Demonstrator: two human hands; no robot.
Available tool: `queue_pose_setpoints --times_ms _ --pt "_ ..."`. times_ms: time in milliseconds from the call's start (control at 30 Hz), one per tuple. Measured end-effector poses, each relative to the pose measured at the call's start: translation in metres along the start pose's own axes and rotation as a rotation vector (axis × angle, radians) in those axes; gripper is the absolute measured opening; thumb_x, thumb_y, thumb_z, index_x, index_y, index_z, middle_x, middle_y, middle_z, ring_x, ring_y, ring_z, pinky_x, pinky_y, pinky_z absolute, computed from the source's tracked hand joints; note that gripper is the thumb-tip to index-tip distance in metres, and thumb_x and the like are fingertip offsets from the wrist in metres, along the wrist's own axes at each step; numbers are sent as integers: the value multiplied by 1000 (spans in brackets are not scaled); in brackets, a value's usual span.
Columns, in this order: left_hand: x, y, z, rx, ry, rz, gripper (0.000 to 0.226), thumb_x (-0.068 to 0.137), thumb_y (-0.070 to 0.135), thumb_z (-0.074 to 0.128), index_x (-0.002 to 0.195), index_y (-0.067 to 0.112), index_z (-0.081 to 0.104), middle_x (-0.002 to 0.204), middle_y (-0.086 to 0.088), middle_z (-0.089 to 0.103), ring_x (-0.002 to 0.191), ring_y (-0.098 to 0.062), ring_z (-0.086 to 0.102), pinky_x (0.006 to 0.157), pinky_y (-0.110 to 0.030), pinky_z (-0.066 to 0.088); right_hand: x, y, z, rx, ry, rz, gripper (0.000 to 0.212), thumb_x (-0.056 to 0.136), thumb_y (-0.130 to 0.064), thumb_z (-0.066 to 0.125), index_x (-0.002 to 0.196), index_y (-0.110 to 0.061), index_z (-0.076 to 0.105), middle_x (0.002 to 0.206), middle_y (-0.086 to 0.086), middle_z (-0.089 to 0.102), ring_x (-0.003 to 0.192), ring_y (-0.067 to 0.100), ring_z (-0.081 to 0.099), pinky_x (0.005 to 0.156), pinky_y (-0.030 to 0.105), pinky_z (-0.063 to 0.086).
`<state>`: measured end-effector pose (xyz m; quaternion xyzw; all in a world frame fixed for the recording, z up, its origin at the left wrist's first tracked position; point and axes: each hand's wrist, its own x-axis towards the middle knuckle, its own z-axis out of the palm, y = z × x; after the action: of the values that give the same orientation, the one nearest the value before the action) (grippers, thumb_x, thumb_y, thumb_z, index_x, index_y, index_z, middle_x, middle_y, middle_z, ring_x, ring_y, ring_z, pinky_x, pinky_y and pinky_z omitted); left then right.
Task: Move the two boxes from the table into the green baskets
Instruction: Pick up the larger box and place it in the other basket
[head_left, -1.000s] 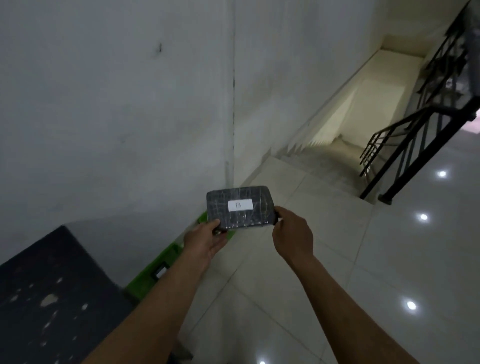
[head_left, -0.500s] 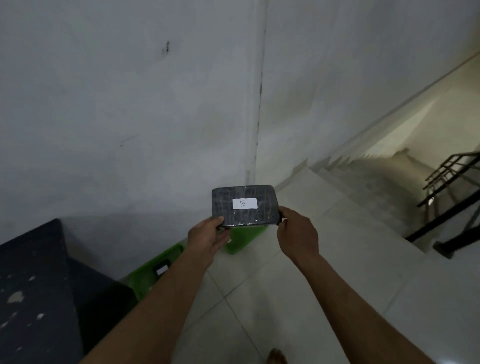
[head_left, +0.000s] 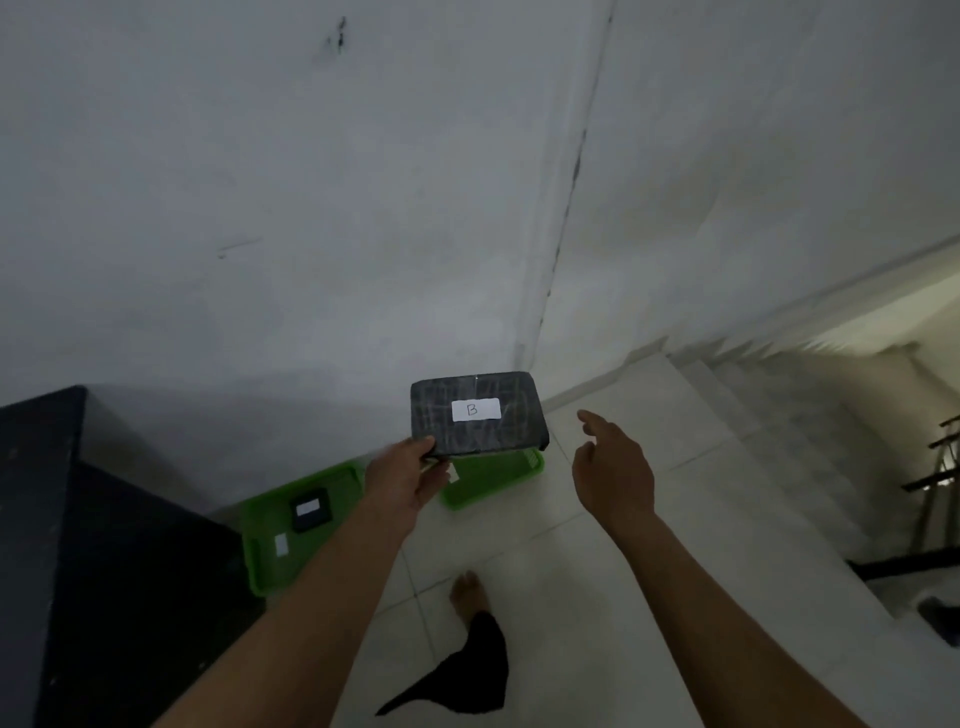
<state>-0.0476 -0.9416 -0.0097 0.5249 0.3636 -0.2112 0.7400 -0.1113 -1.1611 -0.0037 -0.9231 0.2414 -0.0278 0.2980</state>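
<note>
A flat black box (head_left: 477, 413) with a white label marked B is held level in the air by my left hand (head_left: 402, 483), which grips its near left corner. My right hand (head_left: 613, 470) hovers to the right of the box, fingers apart, touching nothing. Two green baskets stand on the floor by the wall. The left basket (head_left: 270, 558) holds a small black box (head_left: 310, 511) with a white label. The right basket (head_left: 493, 480) lies directly below the held box and is partly hidden by it.
A dark table (head_left: 62, 545) fills the lower left, against the white wall (head_left: 311, 208). A staircase (head_left: 779, 395) descends at the right with a black railing (head_left: 935, 483). My bare foot (head_left: 467, 595) stands on the pale tiled floor (head_left: 597, 597).
My right hand has let go of the box and moved off to the right. The view has tilted down, bringing both baskets and my foot into sight.
</note>
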Motion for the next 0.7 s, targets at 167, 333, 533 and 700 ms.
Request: queue_pose_setpoints --times_ms 167,333,533,700 --pt "53 9 27 -14 73 -61 11 91 8 63 101 5 62 107 -18 67 85 -26 67 76 -36 60 63 3 13 -66 -74 -75 51 96 -11 42 145 -24 46 136 2 57 119 21 55 96 33 44" --pt "96 26 59 5 120 -97 16 94 6 59 109 3 60 110 -18 64 79 -24 64 78 -36 60 126 3 25 -96 -140 -60 51 97 -14 40 147 -26 43 139 2 54 122 22 53 98 34 42" --pt "133 52 86 -8 164 -103 13 98 7 52 111 6 56 91 -9 62 74 -19 60 89 -35 50 184 -1 41 -91 -230 -75 53 97 -13 41 149 -25 39 143 3 50 124 23 51 97 33 40" --pt "160 50 91 -68 250 -129 17 97 8 53 114 7 59 90 -7 65 79 -19 64 86 -36 53 232 -3 62 -147 -354 -156 56 96 -15 40 150 -27 35 149 3 43 130 26 46 102 39 40"
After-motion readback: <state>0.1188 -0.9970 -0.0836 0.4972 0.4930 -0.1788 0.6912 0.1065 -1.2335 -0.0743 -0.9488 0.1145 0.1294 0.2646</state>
